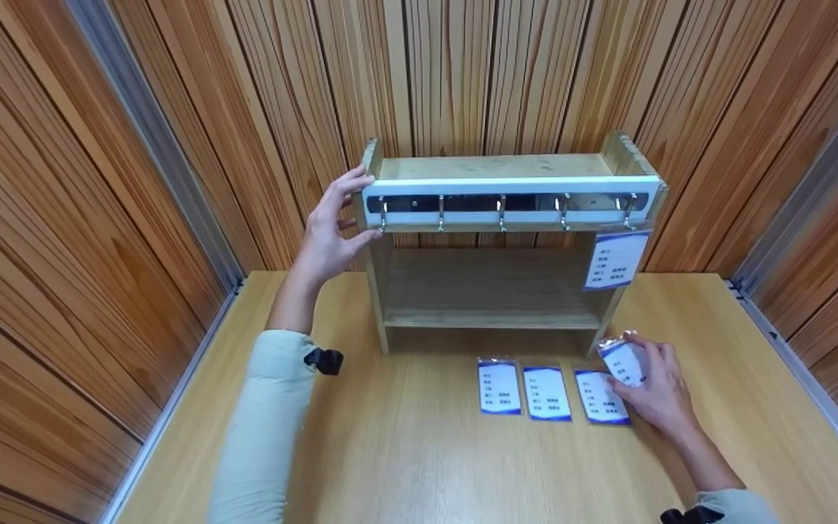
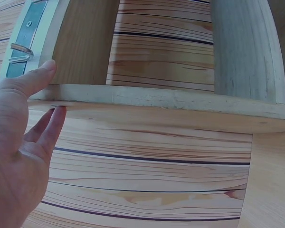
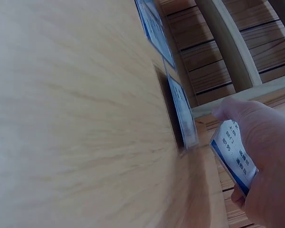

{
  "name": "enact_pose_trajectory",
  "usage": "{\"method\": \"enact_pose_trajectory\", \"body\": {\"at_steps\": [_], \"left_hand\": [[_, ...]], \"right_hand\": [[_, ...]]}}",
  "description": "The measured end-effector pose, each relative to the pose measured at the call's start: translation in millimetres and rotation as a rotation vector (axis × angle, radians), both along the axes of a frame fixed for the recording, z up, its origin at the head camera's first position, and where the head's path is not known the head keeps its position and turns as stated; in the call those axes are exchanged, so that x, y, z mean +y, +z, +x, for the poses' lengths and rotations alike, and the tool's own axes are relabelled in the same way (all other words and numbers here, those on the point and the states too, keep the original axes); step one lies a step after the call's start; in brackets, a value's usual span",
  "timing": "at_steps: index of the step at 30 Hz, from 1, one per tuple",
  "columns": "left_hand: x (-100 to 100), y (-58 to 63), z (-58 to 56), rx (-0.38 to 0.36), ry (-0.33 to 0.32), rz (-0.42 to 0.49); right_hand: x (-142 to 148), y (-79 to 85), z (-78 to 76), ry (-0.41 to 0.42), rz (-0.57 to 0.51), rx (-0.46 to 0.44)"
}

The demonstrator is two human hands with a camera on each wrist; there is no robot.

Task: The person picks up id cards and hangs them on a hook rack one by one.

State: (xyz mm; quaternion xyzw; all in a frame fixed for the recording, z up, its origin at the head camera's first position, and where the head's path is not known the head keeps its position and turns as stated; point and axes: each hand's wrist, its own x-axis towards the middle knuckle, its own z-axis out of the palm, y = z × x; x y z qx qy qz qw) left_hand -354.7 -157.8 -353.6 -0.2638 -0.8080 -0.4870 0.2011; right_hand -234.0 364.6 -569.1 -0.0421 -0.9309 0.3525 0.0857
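Observation:
A small wooden shelf [image 1: 492,320] stands on the table, with a white rail of metal hooks [image 1: 470,223] across its upper front. My left hand [image 1: 333,229] grips the shelf's upper left corner, thumb at the rail's end and fingers along the outer side panel [image 2: 156,98]. At the lower right, my right hand [image 1: 655,389] pinches a white and blue card in a clear sleeve [image 1: 624,362], held tilted above the table; fingers cover part of it. Another such card [image 1: 616,260] hangs from the rightmost hook.
Three more sleeved cards lie in a row before the shelf: a left one [image 1: 499,387], a middle one [image 1: 547,394] and a right one [image 1: 601,397] beside my right hand. Wood-plank walls [image 1: 448,73] enclose the table [image 1: 404,451] at the back and sides.

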Motion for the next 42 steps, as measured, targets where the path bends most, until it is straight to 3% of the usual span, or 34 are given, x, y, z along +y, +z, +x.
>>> {"method": "enact_pose_trajectory", "body": {"at_steps": [8, 16, 28, 42], "left_hand": [[0, -0.4, -0.3, -0.002, -0.001, 0.003], [-2, -3.6, 0.4, 0.014, -0.016, 0.011], [0, 1.8, -1.4, 0.001, -0.003, -0.001], [1, -0.9, -0.6, 0.002, -0.005, 0.008]], "right_hand": [[-11, 3.4, 2.8, 0.028, -0.033, 0.005], [-28, 6.5, 6.6, 0.048, -0.012, 0.088], [-44, 10.7, 9.0, 0.057, -0.010, 0.162], [-65, 8.9, 12.6, 0.113, 0.026, 0.380]]}}
